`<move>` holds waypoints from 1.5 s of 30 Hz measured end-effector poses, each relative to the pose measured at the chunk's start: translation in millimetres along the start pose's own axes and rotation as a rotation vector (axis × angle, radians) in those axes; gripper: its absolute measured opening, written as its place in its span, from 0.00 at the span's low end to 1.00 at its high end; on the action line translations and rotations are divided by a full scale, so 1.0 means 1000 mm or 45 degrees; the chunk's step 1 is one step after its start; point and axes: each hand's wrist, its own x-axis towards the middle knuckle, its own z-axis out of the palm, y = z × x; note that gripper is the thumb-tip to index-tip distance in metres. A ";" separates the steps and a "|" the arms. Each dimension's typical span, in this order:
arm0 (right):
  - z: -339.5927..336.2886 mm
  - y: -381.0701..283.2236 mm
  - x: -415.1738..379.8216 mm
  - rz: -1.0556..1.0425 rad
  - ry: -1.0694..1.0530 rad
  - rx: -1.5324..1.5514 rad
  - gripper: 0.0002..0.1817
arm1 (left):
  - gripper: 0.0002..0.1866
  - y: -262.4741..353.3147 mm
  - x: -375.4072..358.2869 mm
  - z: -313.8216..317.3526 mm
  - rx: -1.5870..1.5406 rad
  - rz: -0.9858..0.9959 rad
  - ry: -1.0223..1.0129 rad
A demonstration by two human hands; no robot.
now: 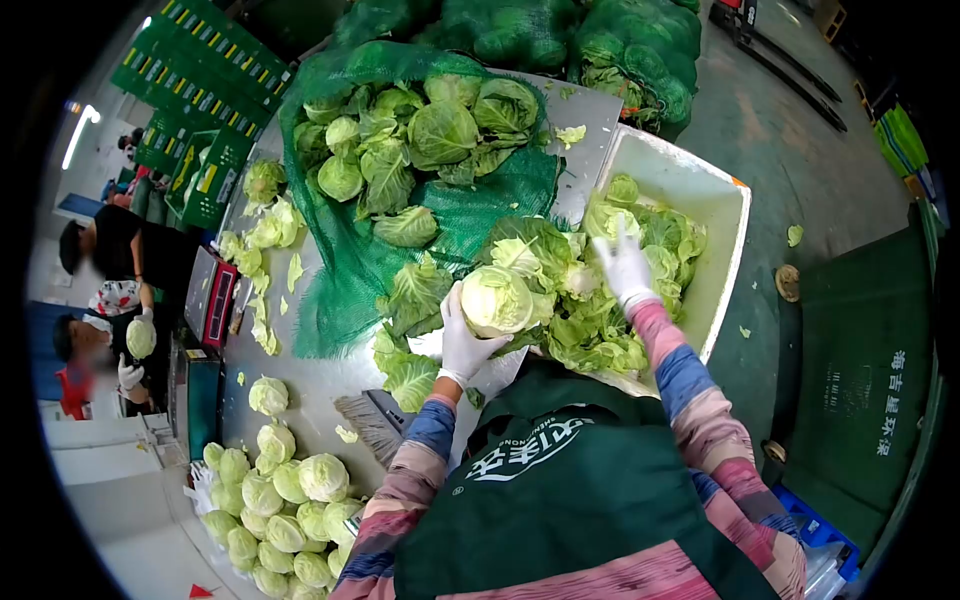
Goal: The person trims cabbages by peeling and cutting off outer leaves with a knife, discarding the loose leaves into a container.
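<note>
A pale, trimmed cabbage (497, 301) rests in my left hand (466, 338), whose white-gloved fingers wrap around its left side. My right hand (625, 264), also gloved, is empty with its fingers spread over the foam box (724, 236). Loose cabbage leaves (600, 335) fill the box's near end and spill toward the held cabbage. Left of that cabbage, more torn leaves (410, 382) lie on the metal table. Beyond my hands a green mesh sack (330, 290) lies spread open, with several untrimmed cabbages (442, 133) on it.
Trimmed cabbages (285, 533) are heaped at the table's left end, near a brush (368, 425) and a red-framed scale (215, 300). Full mesh sacks (640, 55) stand behind the table. A large green bin (850, 370) is at right. Two people (130, 240) are at left, one holding a cabbage.
</note>
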 end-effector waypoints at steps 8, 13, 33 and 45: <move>0.081 -0.044 -0.038 -0.049 -0.417 0.360 0.42 | 0.51 -0.018 0.010 0.016 -0.698 -0.038 0.120; 0.070 -0.017 -0.046 0.041 -0.654 0.027 0.39 | 0.30 -0.056 0.000 -0.006 -1.858 -0.824 0.033; 0.105 -0.016 -0.095 -0.372 -1.108 0.048 0.37 | 0.39 -0.245 0.001 -0.239 -1.436 -0.989 1.537; 0.009 0.129 -0.019 0.261 -0.040 -0.201 0.26 | 0.37 -0.168 0.328 -0.104 -0.619 -0.725 0.635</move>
